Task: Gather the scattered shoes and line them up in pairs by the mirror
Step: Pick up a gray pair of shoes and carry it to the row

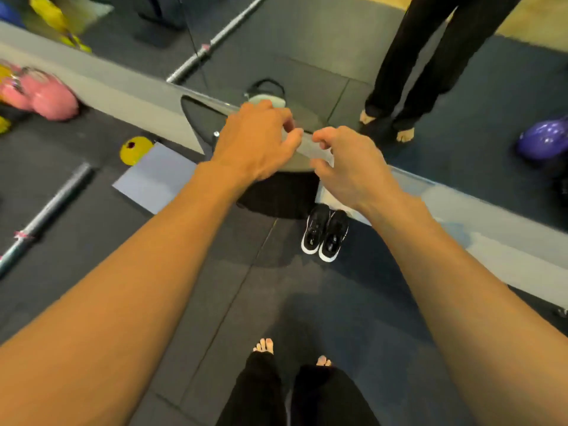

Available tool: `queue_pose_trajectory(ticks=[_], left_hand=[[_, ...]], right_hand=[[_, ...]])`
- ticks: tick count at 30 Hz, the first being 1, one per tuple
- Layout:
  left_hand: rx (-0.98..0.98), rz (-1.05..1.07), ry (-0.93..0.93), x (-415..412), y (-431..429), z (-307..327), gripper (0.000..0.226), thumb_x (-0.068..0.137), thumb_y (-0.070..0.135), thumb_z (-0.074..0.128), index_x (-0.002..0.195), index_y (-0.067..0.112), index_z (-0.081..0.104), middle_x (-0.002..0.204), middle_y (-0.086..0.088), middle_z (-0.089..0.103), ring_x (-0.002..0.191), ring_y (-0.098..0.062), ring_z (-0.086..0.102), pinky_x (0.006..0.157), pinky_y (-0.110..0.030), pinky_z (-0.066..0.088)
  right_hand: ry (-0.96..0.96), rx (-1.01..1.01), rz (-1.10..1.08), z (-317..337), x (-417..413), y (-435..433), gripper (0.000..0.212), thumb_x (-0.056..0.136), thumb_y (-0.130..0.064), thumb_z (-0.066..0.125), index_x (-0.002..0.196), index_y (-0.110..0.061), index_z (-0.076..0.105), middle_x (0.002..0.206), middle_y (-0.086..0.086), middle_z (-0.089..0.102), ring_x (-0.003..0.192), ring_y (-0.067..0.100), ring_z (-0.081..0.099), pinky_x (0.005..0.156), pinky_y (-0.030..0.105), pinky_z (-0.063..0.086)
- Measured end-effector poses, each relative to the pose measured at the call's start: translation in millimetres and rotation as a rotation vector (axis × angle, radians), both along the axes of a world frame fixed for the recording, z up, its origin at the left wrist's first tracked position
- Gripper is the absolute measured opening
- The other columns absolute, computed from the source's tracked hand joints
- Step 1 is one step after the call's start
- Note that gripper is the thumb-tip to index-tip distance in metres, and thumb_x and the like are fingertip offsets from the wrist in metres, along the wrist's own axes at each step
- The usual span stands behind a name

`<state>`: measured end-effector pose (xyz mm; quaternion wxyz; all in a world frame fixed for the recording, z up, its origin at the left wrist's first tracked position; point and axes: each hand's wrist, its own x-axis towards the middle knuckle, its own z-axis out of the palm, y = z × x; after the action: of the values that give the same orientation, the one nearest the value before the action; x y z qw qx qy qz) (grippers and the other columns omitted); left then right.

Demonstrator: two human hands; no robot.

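Two black shoes (325, 232) with white soles stand side by side as a pair at the foot of the mirror (307, 38), while left hand (256, 139) and right hand (353, 167) reach forward, loosely curled and empty, suggesting this pair is placed and the next move calls for finding another stray shoe.

No readable text, label, brand or number anywhere; black shoes (325, 232) show no legible marking.
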<state>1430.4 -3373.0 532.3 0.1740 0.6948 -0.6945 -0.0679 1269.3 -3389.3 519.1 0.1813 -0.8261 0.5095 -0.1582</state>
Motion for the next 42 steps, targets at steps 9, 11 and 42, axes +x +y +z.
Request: queue_pose_trajectory(ticks=[9,11,42], left_hand=[[-0.282,0.285,-0.12,37,140,257,0.034,0.095,0.044,0.041,0.111,0.023,0.064,0.111,-0.008,0.058,0.108,-0.032,0.05,0.092,-0.049,0.041],[-0.341,0.388,-0.149,39,182,292,0.037,0.093,0.043,0.04,0.11,0.022,0.064,0.11,-0.01,0.059,0.106,-0.033,0.052,0.091,-0.05,0.043],[-0.409,2.116,-0.59,-211,1119,371,0.031,0.097,0.035,0.043,0.111,0.02,0.065,0.113,-0.005,0.059,0.109,-0.026,0.05,0.091,-0.044,0.044]], right_hand=[[-0.221,-0.234,0.458,259,42,81,0.038,0.092,-0.031,0.057,0.129,-0.024,0.054,0.127,-0.001,0.057,0.116,0.02,0.053,0.096,0.039,0.043],[-0.25,-0.255,0.583,292,53,107,0.04,0.092,-0.03,0.056,0.13,-0.023,0.053,0.127,0.0,0.057,0.118,0.02,0.051,0.096,0.04,0.043],[-0.586,-0.164,2.193,386,85,1019,0.041,0.09,-0.029,0.059,0.13,-0.019,0.054,0.122,0.002,0.062,0.113,0.021,0.057,0.093,0.042,0.048]])
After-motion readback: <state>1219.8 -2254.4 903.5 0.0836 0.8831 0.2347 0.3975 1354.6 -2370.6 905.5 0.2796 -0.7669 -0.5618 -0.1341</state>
